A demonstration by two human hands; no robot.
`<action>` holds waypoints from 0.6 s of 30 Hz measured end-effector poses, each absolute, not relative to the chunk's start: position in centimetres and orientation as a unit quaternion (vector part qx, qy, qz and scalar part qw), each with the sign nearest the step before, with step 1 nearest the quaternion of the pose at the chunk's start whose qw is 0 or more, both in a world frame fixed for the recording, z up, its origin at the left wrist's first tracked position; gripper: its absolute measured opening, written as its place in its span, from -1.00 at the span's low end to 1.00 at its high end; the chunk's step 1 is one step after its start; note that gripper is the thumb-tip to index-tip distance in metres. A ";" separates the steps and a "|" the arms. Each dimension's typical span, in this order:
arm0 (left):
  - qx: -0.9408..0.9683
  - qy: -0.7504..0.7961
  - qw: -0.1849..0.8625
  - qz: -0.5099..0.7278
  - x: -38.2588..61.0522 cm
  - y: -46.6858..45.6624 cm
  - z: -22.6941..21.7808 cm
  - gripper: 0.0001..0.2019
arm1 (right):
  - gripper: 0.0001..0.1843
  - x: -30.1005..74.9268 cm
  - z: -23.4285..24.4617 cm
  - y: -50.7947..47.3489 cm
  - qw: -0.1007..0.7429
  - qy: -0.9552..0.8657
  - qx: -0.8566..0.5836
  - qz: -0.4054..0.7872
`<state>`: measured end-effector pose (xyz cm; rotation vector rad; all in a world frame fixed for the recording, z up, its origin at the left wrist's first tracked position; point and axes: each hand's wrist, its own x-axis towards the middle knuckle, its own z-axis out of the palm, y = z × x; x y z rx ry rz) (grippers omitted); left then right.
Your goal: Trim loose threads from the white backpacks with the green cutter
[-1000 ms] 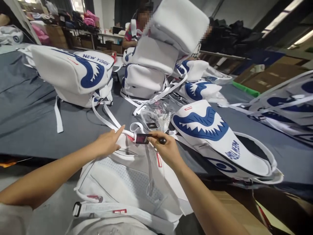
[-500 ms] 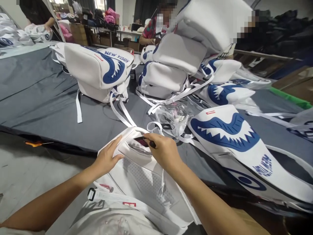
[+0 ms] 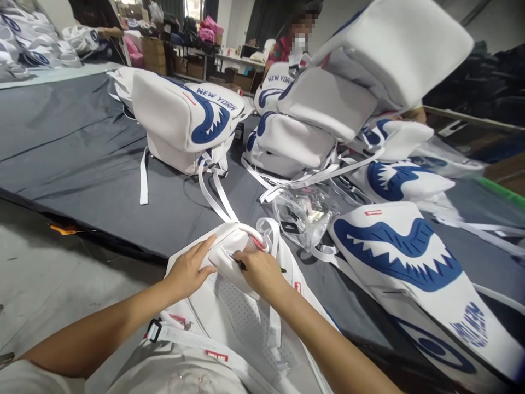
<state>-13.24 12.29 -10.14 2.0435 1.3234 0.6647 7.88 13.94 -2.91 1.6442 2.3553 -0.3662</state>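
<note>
Two hands are at the top of a white bag (image 3: 238, 312), which looks to hang over the near edge of the table (image 3: 82, 148). The left hand (image 3: 191, 272) lies on its top side, fingers stretched out and not gripping. The right hand (image 3: 264, 273) curls its fingers round a small dark thing (image 3: 241, 265), tips at the bag's slit. That hand hides most of it, so I can't tell what it is.

If the dark thing is hard or dirty, it could poke or smudge the white cloth. If the left hand slips, the bag might sag and the slit could fold shut. The white loop (image 3: 268, 225) just beside the right hand might catch on the wrist.

Past the loop, a clear plastic bag (image 3: 303, 216) takes up room. The shark bag (image 3: 394, 246) blocks the right side. Farther back, the tall pile (image 3: 295, 145) has a tilted top bag (image 3: 414, 54) that could tumble if bumped.
</note>
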 end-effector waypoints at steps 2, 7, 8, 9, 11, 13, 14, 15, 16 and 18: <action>0.766 0.501 0.314 0.253 -13.1 12.3 -10.2 -0.32 | -0.65 8.0 -2.5 14.1 0.131 0.809 0.562 -0.112; 0.754 0.502 0.332 0.264 -12.7 12.6 -11.1 -0.20 | -0.63 6.8 -2.5 15.4 0.075 0.803 0.582 -0.106; 0.750 0.504 0.334 0.267 -12.6 12.8 -11.3 -0.17 | -0.63 6.4 -2.6 15.8 0.068 0.808 0.573 -0.116; 0.747 0.507 0.337 0.267 -12.5 13.0 -11.5 -0.15 | -0.63 6.0 -2.7 16.3 0.066 0.815 0.563 -0.123; 0.744 0.513 0.339 0.262 -12.4 13.3 -11.8 -0.12 | -0.65 5.4 -2.8 16.8 0.072 0.827 0.545 -0.121; 0.746 0.514 0.338 0.254 -12.5 13.4 -11.7 -0.10 | -0.68 5.5 -2.6 16.8 0.091 0.847 0.515 -0.092; 0.748 0.512 0.339 0.251 -12.5 13.3 -11.7 -0.11 | -0.67 5.9 -2.6 16.6 0.108 0.856 0.500 -0.069; 0.750 0.509 0.341 0.250 -12.6 13.2 -11.5 -0.12 | -0.64 6.6 -2.6 16.2 0.127 0.862 0.489 -0.046; 0.751 0.505 0.344 0.249 -12.6 13.1 -11.4 -0.14 | -0.61 7.6 -2.7 15.7 0.144 0.862 0.485 -0.026; 0.742 0.506 0.359 0.253 -12.8 12.9 -11.3 -0.16 | -0.59 10.3 -3.2 14.7 0.172 0.848 0.501 -0.013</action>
